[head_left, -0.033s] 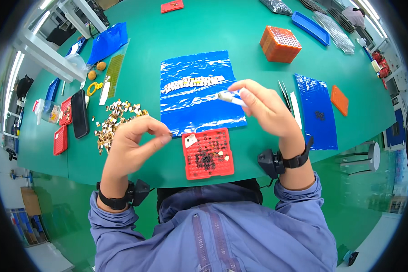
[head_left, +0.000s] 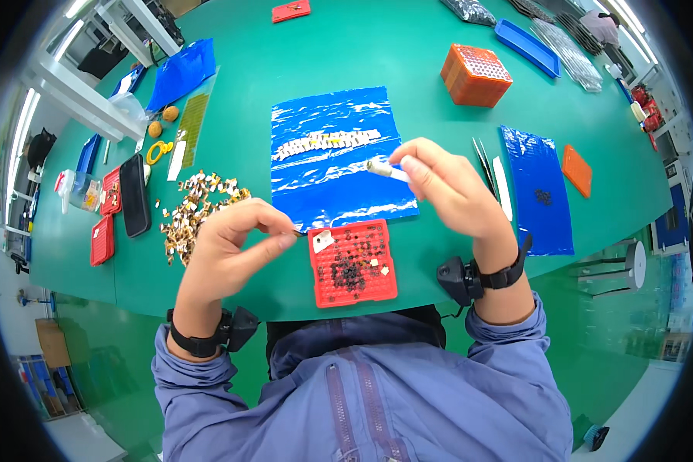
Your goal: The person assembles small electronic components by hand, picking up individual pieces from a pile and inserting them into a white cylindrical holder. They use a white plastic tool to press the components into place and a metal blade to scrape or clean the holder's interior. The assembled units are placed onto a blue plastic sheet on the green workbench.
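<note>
My right hand (head_left: 453, 189) grips a white pen-like stick (head_left: 394, 172) with a greyish, wider end, held above a blue plastic sheet (head_left: 339, 189). My left hand (head_left: 235, 242) has thumb and forefinger pinched together by the near left corner of that sheet. A tiny dark piece seems to show at its fingertips, too small to name. Just right of these fingertips lies a red perforated tray (head_left: 369, 292) with many small dark parts and a few whitish bits. A row of small white and yellow parts (head_left: 327, 142) lies across the sheet.
Left of my left hand is a pile of small gold and white parts (head_left: 189, 219), with a black phone (head_left: 135, 196) beyond. To the right lie tweezers (head_left: 485, 163), a white strip (head_left: 502, 189) and another blue sheet (head_left: 543, 227). An orange rack stack (head_left: 473, 81) stands farther back.
My left hand has shifted slightly right, toward the red tray. My right hand and the white stick have barely moved.
</note>
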Tool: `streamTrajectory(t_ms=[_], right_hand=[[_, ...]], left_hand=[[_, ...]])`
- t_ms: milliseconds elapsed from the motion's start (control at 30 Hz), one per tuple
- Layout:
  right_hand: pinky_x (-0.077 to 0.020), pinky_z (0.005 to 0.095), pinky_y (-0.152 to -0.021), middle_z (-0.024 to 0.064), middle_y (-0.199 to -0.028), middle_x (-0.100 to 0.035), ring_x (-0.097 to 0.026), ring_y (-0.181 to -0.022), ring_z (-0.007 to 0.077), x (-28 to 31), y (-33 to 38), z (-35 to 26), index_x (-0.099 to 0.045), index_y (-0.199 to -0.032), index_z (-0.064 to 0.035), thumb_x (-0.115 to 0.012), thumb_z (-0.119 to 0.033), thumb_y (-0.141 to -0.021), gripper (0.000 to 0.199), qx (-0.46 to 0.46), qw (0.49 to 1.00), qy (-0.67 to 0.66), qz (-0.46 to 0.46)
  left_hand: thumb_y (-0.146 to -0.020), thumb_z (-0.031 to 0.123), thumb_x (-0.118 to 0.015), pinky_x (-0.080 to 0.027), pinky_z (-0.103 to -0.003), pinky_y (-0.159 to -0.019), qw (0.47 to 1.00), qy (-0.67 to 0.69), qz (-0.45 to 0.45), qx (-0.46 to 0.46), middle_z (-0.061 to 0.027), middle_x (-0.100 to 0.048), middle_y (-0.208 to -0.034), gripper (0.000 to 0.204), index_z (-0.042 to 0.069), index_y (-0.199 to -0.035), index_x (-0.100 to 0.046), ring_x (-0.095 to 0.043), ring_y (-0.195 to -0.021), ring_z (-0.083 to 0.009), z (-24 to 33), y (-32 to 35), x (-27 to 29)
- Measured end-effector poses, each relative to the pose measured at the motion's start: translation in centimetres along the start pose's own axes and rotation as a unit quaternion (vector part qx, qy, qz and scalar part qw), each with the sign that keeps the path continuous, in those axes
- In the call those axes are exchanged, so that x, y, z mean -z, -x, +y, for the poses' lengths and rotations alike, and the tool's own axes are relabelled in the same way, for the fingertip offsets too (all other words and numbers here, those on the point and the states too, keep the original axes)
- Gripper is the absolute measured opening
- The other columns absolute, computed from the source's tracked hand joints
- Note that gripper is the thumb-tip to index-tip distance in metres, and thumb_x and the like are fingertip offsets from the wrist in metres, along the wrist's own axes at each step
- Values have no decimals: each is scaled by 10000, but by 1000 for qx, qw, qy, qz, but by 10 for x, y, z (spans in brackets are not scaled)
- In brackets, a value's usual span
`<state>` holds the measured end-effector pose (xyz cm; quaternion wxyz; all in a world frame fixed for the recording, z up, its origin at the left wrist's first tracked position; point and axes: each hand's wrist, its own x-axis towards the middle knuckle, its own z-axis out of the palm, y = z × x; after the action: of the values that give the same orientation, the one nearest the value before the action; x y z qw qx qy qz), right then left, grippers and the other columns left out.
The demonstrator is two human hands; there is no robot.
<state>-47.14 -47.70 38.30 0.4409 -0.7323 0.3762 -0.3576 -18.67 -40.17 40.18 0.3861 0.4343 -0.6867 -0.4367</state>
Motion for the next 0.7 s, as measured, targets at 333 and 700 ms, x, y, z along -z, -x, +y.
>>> streamTrajectory(t_ms=[333,700], right_hand=[[-322,221,-480,-35,-617,-523,-407,-550,22,-8,6,-1,-626,-851,-15,-632,-137,-875,124,-62,985,-135,-88],[-394,203,-576,-27,-730,-564,-461,-669,23,-18,2,6,-634,-929,20,-573,-126,-916,159,-77,967,-190,-153]], left_hand=[[-851,9,-629,-485,-244,-712,955,271,-87,79,-60,-640,-869,123,-20,-964,-593,-613,-808,-117,-28,-35,-21],[-874,21,-596,-453,-256,-725,880,460,-61,101,-54,-618,-867,78,-6,-946,-609,-580,-809,-121,-52,-29,-38]])
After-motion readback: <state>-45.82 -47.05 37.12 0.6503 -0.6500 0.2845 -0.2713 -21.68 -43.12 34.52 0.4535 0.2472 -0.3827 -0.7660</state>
